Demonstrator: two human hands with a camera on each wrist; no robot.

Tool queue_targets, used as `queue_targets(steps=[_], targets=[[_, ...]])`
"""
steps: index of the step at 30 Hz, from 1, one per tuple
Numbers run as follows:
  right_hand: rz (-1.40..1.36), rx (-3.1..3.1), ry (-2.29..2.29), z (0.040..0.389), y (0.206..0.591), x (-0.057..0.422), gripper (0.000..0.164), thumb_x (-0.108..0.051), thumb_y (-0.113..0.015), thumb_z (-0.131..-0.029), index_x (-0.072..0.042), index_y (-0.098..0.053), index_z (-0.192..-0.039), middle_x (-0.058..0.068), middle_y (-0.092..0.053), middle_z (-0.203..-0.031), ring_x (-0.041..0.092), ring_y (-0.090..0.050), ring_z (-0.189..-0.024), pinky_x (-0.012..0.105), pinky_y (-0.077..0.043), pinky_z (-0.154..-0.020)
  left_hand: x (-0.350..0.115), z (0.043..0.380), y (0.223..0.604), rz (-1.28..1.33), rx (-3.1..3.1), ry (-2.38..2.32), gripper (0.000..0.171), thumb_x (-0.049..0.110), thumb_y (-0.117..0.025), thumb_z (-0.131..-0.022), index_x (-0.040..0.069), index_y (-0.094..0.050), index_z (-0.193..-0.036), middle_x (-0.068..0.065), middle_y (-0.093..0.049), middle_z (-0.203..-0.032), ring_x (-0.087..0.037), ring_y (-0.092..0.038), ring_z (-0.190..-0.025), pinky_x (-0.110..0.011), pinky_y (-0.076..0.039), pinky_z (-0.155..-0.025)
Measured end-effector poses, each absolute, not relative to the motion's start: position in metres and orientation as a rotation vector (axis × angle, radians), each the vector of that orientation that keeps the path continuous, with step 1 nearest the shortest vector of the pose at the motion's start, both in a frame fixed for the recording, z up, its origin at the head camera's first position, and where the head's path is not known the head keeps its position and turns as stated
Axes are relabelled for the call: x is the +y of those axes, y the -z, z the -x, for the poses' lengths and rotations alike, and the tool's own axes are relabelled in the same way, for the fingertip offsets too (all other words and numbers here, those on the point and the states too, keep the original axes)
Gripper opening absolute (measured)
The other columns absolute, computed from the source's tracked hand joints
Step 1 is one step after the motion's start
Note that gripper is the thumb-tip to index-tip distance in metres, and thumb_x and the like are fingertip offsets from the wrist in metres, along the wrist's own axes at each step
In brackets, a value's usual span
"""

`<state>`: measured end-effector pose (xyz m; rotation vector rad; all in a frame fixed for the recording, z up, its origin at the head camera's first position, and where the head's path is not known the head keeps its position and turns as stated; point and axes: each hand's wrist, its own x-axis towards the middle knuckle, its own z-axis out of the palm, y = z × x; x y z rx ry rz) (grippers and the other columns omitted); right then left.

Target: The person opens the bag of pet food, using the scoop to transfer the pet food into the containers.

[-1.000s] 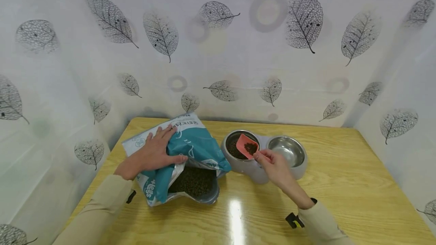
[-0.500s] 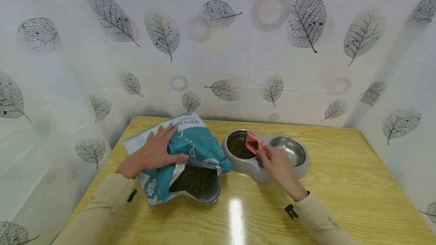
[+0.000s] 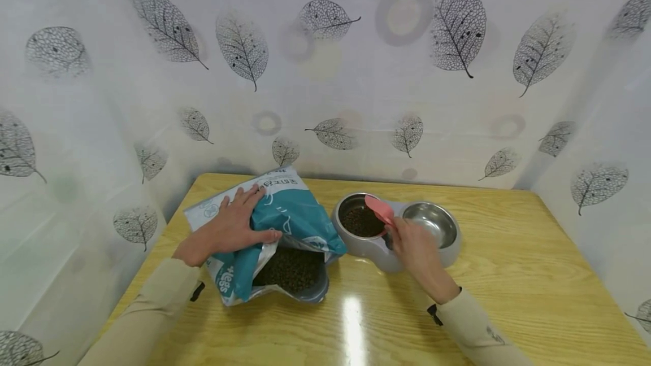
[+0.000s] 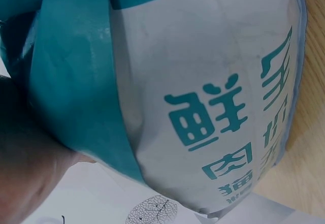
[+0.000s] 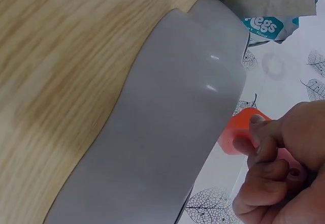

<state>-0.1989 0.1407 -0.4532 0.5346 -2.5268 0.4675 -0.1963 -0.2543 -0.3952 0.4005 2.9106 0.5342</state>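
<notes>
With its fingers spread out, my left hand (image 3: 231,225) rests on top of a teal and white pet food bag (image 3: 295,213) that lies on its side. Brown kibble (image 3: 292,270) shows in the bag's mouth, which faces me. My right hand (image 3: 416,244) grips the handle of a pink scoop (image 3: 378,208), tipped over at the right rim of the left bowl. That bowl holds kibble (image 3: 358,220) and is part of a grey double pet bowl (image 3: 368,250). In the right wrist view, curled fingers (image 5: 266,168) surround the scoop's handle.
The right-hand steel bowl (image 3: 432,225) shows bare metal inside. Everything stands on a wooden table (image 3: 508,275). Behind and beside it hangs a leaf-patterned white curtain (image 3: 325,83). A black strap (image 3: 434,314) hangs at the right wrist.
The scoop has shifted to the right within the left bowl and turned over, so its pink underside now shows instead of the kibble in it. My left hand and the bag stay put.
</notes>
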Motion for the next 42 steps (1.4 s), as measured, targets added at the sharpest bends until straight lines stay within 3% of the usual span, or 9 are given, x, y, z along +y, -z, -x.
queue_targets(steps=[5,8,12,16,22,25,32,38,42], targets=[[-0.517,-2.493,-0.566,0.197,0.453,0.144,0.018,-0.007,-0.076,-0.089,-0.005,-0.061,-0.079,0.005,-0.053,-0.059,0.02,-0.048,-0.05,0.035,-0.036,-0.044,-0.254,0.196,0.395,-0.4,2.914,-0.53,0.11,0.073,-0.062,-0.088,0.008,-0.017,-0.165,-0.021,-0.014,-0.171,-0.056,-0.004,-0.155,-0.077,-0.005,-0.12],[-0.48,-2.56,-0.8,0.194,0.447,0.145,0.011,-0.012,-0.072,-0.094,-0.006,-0.068,-0.086,0.0,-0.052,-0.061,0.012,-0.043,-0.057,0.029,-0.035,-0.05,-0.253,0.195,0.395,-0.4,2.92,-0.527,0.11,0.073,-0.062,-0.088,0.008,-0.017,-0.165,-0.021,-0.014,-0.171,-0.056,-0.005,-0.155,-0.077,-0.005,-0.12],[-0.522,-2.655,-1.28,0.187,0.439,0.149,0.023,-0.023,-0.061,-0.104,-0.004,-0.072,-0.098,-0.005,-0.049,-0.063,0.004,-0.041,-0.057,0.024,-0.034,-0.05,-0.253,0.195,0.394,-0.403,2.922,-0.528,0.11,0.073,-0.062,-0.088,0.008,-0.017,-0.165,-0.021,-0.014,-0.171,-0.056,-0.005,-0.155,-0.077,-0.005,-0.12],[-0.788,-2.563,-1.709,0.178,0.433,0.152,0.024,-0.014,-0.053,-0.108,0.0,-0.068,-0.096,-0.001,-0.043,-0.057,0.0,-0.036,-0.05,0.023,-0.032,-0.042,-0.253,0.195,0.394,-0.402,2.92,-0.537,0.11,0.073,-0.062,-0.088,0.008,-0.017,-0.165,-0.021,-0.014,-0.171,-0.056,-0.005,-0.155,-0.077,-0.004,-0.12],[-1.211,-2.388,-1.983,0.165,0.428,0.145,0.024,0.003,-0.048,-0.105,-0.003,-0.064,-0.088,0.012,-0.04,-0.056,0.004,-0.033,-0.048,0.022,-0.029,-0.039,-0.253,0.195,0.396,-0.397,2.917,-0.536,0.11,0.073,-0.062,-0.088,0.009,-0.017,-0.165,-0.021,-0.014,-0.171,-0.055,-0.004,-0.155,-0.077,-0.004,-0.12],[-1.243,-2.499,-1.925,0.158,0.427,0.136,0.022,-0.001,-0.052,-0.103,-0.003,-0.065,-0.085,0.008,-0.041,-0.056,-0.002,-0.034,-0.049,0.019,-0.029,-0.04,-0.253,0.196,0.396,-0.395,2.916,-0.535,0.11,0.073,-0.061,-0.088,0.009,-0.017,-0.165,-0.021,-0.014,-0.171,-0.055,-0.004,-0.155,-0.077,-0.004,-0.12],[-1.301,-2.65,-1.5,0.143,0.435,0.11,0.02,-0.014,-0.062,-0.101,-0.006,-0.071,-0.085,-0.014,-0.042,-0.058,-0.011,-0.032,-0.052,0.012,-0.031,-0.048,-0.253,0.196,0.395,-0.396,2.923,-0.531,0.11,0.072,-0.062,-0.088,0.008,-0.017,-0.165,-0.021,-0.014,-0.171,-0.055,-0.004,-0.155,-0.077,-0.004,-0.12],[-1.416,-2.505,-0.947,0.132,0.444,0.088,0.026,-0.017,-0.064,-0.1,-0.018,-0.061,-0.075,-0.014,-0.035,-0.051,-0.013,-0.021,-0.051,0.006,-0.018,-0.048,-0.253,0.196,0.395,-0.389,2.924,-0.528,0.111,0.073,-0.063,-0.087,0.008,-0.017,-0.165,-0.021,-0.015,-0.171,-0.055,-0.005,-0.155,-0.077,-0.005,-0.12],[-1.346,-2.37,-0.546,0.124,0.447,0.076,0.029,-0.021,-0.074,-0.091,-0.021,-0.053,-0.072,-0.013,-0.037,-0.047,-0.005,-0.026,-0.044,0.012,-0.015,-0.045,-0.253,0.196,0.395,-0.39,2.924,-0.534,0.111,0.073,-0.063,-0.087,0.008,-0.017,-0.165,-0.02,-0.014,-0.172,-0.055,-0.004,-0.156,-0.077,-0.004,-0.12]])
